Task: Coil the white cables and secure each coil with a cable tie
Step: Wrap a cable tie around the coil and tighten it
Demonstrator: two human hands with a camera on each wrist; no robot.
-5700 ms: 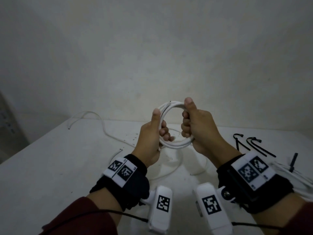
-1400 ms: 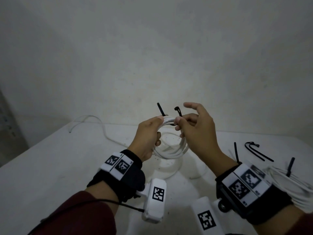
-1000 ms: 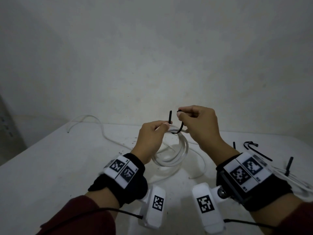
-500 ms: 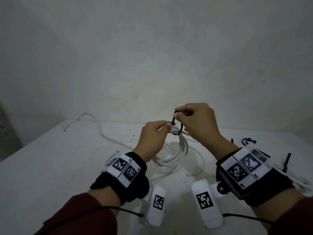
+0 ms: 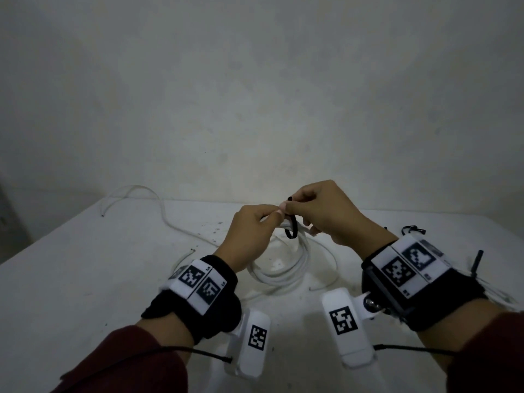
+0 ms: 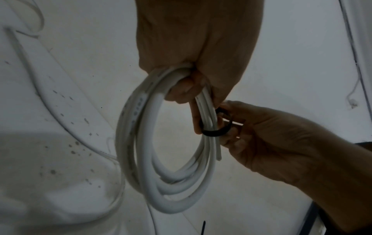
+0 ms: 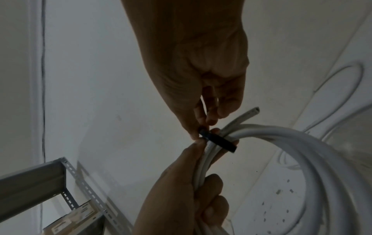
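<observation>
A white cable coil (image 5: 286, 269) hangs above the table from my left hand (image 5: 255, 228), whose fingers are curled round the top of the coil (image 6: 145, 159). A black cable tie (image 5: 292, 228) is looped round the bundled strands right beside my left thumb. My right hand (image 5: 320, 211) pinches the tie's end between thumb and forefinger. In the left wrist view the cable tie (image 6: 216, 132) forms a loose closed ring round the strands. In the right wrist view the cable tie (image 7: 220, 140) crosses the coil (image 7: 302, 151) near a cut cable end (image 7: 251, 112).
A loose white cable (image 5: 161, 208) trails over the white table (image 5: 85, 279) at the back left. Spare black cable ties (image 5: 412, 229) lie at the right. Another black tie (image 5: 477, 262) sticks up by white cable at the right edge. A metal shelf frame (image 7: 50, 179) stands beyond the table.
The tie's two free ends stood up apart over the coil; now it is closed into a ring round the strands. My right hand has moved from an open reach to a pinch.
</observation>
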